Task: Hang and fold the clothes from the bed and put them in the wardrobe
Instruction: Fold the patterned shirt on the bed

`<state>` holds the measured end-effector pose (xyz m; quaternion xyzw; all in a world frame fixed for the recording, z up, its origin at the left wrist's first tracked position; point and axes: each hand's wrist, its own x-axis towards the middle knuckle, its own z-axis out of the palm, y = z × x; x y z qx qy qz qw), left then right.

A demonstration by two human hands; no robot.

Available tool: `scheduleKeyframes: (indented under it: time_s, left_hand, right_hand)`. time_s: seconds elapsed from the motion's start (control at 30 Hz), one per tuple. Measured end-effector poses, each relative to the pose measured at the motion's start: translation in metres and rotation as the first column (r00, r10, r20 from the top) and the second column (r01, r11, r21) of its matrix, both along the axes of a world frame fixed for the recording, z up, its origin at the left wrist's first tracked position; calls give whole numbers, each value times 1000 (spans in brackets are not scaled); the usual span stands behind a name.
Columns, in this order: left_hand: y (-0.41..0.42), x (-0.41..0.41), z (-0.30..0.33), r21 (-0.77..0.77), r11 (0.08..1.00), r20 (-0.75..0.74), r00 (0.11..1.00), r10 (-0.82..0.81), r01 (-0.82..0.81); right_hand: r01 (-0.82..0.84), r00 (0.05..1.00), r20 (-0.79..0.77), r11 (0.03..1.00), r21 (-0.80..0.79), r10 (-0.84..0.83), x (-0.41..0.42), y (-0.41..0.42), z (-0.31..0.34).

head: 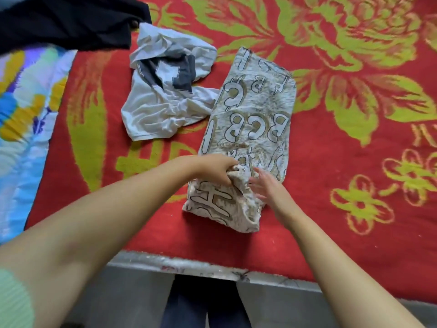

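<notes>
A beige shirt printed with large letters (pixel 255 119) lies folded into a long strip on the red bed cover. My left hand (pixel 216 170) grips a bunched fold near the strip's near end. My right hand (pixel 267 185) hovers just right of that fold, blurred, with fingers spread and straight. A crumpled white shirt with a dark grey print (pixel 165 91) lies to the left of the strip, touching its edge. A dark navy garment (pixel 68 22) lies at the far left corner.
The red bed cover with green flowers (pixel 354 162) spreads wide to the right. A blue, yellow and white patterned sheet (pixel 26 110) lies along the left. The bed's near edge (pixel 201 268) runs below my arms, with grey floor and my dark trousers beneath.
</notes>
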<state>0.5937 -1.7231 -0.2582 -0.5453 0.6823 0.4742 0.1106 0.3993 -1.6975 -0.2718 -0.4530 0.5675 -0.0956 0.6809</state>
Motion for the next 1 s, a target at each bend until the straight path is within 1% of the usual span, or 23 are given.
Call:
scheduleKeyframes:
  time_s: [0.03,0.07,0.1,0.13,0.17,0.2,0.23,0.27,0.3,0.33,0.37,0.43,0.53,0.63,0.7,0.73,0.77,0.83,0.87,0.9,0.93,0.97,1.0]
  left_hand:
    - [-15,-1,-9,-10,999,10,999,43,-43]
    - [-27,-2,-19,-42,994,13,995,99,-98]
    - [-36,-3,-31,-106,982,26,987,159,-156]
    - [-40,-4,-42,-194,960,51,975,216,-203]
    - [-39,-5,-50,-306,927,89,963,253,-215]
    - [-36,-7,-60,-415,889,117,958,263,-193]
    - [-25,-7,-69,-507,846,130,955,267,-167]
    - [-11,-6,-79,-580,804,131,960,249,-130]
    - [6,-6,-89,-623,777,127,968,216,-91]
    - [23,-5,-100,-640,768,148,975,167,-35]
    - [39,-1,-112,-627,779,176,976,129,11]
    - [56,14,-138,-572,818,227,970,91,57]
    - [50,26,-157,-543,836,258,963,73,82]
    - [42,29,-164,-475,875,248,968,32,93]
    - [40,35,-156,-481,870,208,978,-7,109]
    - [41,41,-150,-515,845,188,981,-54,145]
    - [44,49,-145,-555,806,175,976,-131,208]
    - [54,71,-137,-627,688,199,929,-311,365]
    - [60,80,-136,-632,637,228,892,-391,441]
    - [67,88,-134,-601,612,269,851,-450,514]
    - [72,92,-137,-550,614,309,821,-480,566]
    - [75,94,-138,-467,656,341,805,-486,593]
    - [76,93,-141,-412,703,354,813,-463,580]
  right_hand:
    - [35,996,-72,992,-123,-45,0,-5,1]
    - [30,984,-162,967,-252,-73,1,-8,2]
    - [-14,962,-258,925,-381,-91,7,-8,1]
    - [-86,937,-333,854,-513,-105,16,-4,1]
    - [-183,911,-399,763,-621,-106,26,2,-1]
    - [-305,875,-476,665,-681,-86,36,8,-10]
    - [-442,822,-568,578,-686,-45,44,19,-22]
    - [-568,744,-668,522,-636,-5,48,28,-38]
    - [-645,671,-741,515,-564,29,47,32,-56]
    - [-678,622,-782,536,-503,52,44,33,-73]
    - [-681,593,-803,569,-461,59,40,30,-87]
    - [-685,553,-830,608,-400,77,33,19,-110]
    - [-737,509,-848,582,-343,145,28,7,-133]
    - [-720,504,-850,617,-317,152,30,1,-143]
    - [-724,506,-850,608,-326,148,29,1,-132]
    - [-731,518,-843,587,-348,145,27,3,-124]
    - [-751,529,-835,541,-377,153,24,8,-114]
    - [-825,516,-831,383,-416,208,18,25,-96]
    - [-867,473,-839,310,-390,268,14,35,-92]
    - [-908,400,-852,273,-318,339,12,45,-90]
    - [-939,313,-862,269,-216,400,11,50,-90]
    - [-946,259,-863,296,-136,434,11,53,-92]
    - [-933,249,-864,347,-93,439,12,51,-96]
